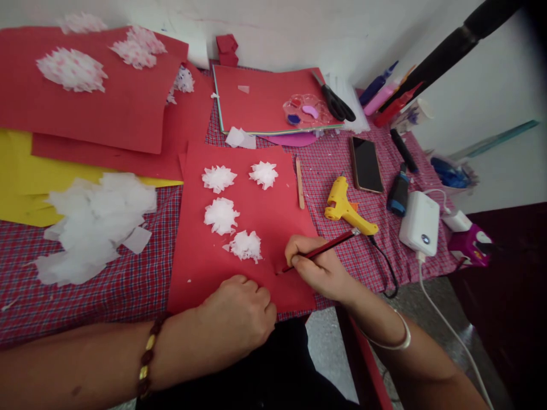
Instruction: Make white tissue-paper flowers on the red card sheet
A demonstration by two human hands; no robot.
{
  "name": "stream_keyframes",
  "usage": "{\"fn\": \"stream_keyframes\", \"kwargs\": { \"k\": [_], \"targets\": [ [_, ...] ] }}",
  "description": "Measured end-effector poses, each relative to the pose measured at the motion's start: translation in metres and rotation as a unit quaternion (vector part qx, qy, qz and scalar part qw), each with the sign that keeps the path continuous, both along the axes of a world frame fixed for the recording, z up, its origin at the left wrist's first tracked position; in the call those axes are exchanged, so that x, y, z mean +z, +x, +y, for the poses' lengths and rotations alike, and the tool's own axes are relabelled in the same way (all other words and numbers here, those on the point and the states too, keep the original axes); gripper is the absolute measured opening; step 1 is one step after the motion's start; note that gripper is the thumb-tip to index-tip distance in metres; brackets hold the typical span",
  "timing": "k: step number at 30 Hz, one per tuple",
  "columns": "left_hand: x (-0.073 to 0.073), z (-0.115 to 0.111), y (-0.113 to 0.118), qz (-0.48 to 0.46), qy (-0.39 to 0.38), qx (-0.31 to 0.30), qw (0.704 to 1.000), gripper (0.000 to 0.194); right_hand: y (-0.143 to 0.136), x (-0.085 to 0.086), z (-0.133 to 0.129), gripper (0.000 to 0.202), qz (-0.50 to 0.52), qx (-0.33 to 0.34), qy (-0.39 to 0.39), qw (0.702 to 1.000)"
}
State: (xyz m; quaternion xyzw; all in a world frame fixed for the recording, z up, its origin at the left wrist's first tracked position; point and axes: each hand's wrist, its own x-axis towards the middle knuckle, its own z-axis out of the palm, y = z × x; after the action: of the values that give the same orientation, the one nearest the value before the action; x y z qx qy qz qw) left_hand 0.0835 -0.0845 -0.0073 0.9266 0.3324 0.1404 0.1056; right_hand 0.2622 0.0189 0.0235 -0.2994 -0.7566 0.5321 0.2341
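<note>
My right hand (pixel 316 265) grips a dark red pencil (pixel 327 246), its tip on the lower right part of a red paper sheet (pixel 273 219). Several white tufts of crumpled paper, among them one (pixel 246 246) nearest the pencil, sit on this sheet. My left hand (pixel 241 310) rests with curled fingers on the sheet's lower edge; whether anything is inside it is hidden. A wooden stick (pixel 299 183) lies along the sheet's right edge.
Loose white paper squares (pixel 96 228) are piled at left, below red sheets with tufts (pixel 128 125). Rightward lie a yellow glue gun (pixel 344 208), a phone (pixel 366 165) and a white power bank (pixel 421 223). Scissors (pixel 335 102) and a paint palette (pixel 305 111) lie behind.
</note>
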Motion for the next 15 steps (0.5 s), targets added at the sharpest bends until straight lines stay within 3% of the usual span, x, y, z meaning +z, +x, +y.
{"fn": "stream_keyframes", "kwargs": {
  "k": [11, 15],
  "targets": [
    [0.0055, 0.0030, -0.0004, 0.000, -0.004, -0.005, 1.000, 0.013, 0.0008, 0.0000, -0.0007, 0.018, -0.031, -0.115, 0.026, 0.993],
    [0.0068, 0.0034, -0.0005, -0.003, -0.002, -0.005, 1.000, 0.013, 0.0030, 0.0013, -0.0009, 0.018, -0.017, -0.097, 0.004, 0.995]
  ]
}}
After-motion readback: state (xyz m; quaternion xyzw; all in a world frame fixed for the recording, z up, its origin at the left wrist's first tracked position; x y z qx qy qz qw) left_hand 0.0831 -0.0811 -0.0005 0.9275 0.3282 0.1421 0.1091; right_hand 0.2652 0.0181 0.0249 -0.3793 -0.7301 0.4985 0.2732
